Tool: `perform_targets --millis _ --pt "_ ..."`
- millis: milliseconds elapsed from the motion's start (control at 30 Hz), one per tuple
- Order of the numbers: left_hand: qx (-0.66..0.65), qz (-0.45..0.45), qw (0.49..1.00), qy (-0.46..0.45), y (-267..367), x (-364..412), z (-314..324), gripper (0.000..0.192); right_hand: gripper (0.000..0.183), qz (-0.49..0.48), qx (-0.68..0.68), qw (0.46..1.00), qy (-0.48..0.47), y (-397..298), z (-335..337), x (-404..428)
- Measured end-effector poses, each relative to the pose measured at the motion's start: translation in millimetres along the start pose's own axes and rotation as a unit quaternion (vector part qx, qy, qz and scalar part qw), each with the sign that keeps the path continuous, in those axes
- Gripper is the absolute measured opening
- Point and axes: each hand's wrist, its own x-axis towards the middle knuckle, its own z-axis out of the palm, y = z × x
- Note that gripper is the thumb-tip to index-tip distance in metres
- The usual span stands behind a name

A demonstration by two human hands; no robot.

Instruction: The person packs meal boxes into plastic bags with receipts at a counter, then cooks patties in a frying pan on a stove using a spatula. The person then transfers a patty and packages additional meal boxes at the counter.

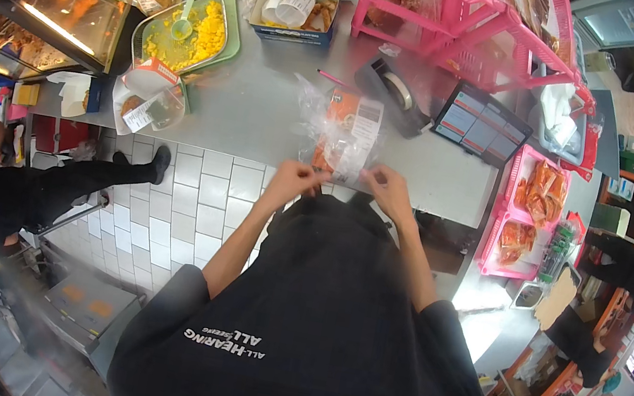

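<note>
A clear plastic bag [308, 110] lies at the counter's front edge, directly before me. An orange printed packet or card [336, 114] and a white paper slip with print [367, 121] show through or beneath it. My left hand [297, 182] pinches at the bag's near left corner, thumb and fingers together. At the near right corner, my right hand [385, 189] has its fingertips closed on the bag's edge. Exactly how much film each hand grips is too small to see.
Beyond the bag stand a tape dispenser [394, 94] and a tablet [483, 124]. Pink plastic racks [428, 24] rise at the back. Leftward are a tray of yellow food [203, 34], an open food box [291, 35] and a heated display case [63, 23]. Another person [23, 186] stands left.
</note>
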Motion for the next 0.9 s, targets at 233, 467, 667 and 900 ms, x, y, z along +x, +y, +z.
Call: perform_targets --millis 233,467,667,900 --pt "0.104 0.286 0.935 0.182 4.8 43.5 -11.8 0.040 0.028 0.003 0.052 0.994 0.100 -10.7 18.4 -5.8" --pt "0.038 0.167 0.977 0.124 12.9 35.0 -10.6 0.040 0.027 0.095 0.170 0.974 0.115 -4.1 32.2 -6.0" --pt "0.029 0.248 0.962 0.107 18.5 35.0 31.6 0.071 0.028 0.088 0.241 0.964 0.063 -3.5 26.5 -0.1" --pt "0.047 0.143 0.984 0.100 -3.4 63.9 41.5 0.092 0.031 0.079 0.238 0.966 0.063 8.7 21.4 10.2"
